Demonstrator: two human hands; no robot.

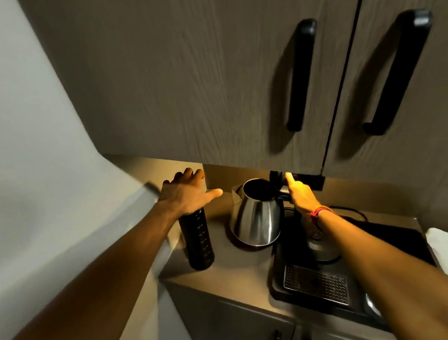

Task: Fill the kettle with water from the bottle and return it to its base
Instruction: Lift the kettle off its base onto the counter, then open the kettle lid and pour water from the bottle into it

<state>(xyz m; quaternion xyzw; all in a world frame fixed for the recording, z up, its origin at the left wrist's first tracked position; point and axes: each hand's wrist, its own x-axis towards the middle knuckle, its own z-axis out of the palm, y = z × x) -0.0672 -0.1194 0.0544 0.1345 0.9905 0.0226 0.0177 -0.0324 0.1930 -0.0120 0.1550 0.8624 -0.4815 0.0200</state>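
Observation:
A steel kettle [254, 219] stands on the counter with its lid up and its dark inside showing. My right hand [301, 197] is closed round the black handle on the kettle's right side, thumb raised toward the open lid. A dark ring under the kettle may be its base; I cannot tell. Left of the kettle a tall black bottle [198, 243] stands upright. My left hand [184, 193] lies over the bottle's top, hiding the cap, fingers curled at the far side and thumb stretched out to the right.
A black tray [394, 236] with a metal grille [316, 284] lies to the right of the kettle, with a small metal pot [324, 248] on it. Wall cupboards with black handles [301, 75] hang low over the counter. A white wall closes the left side.

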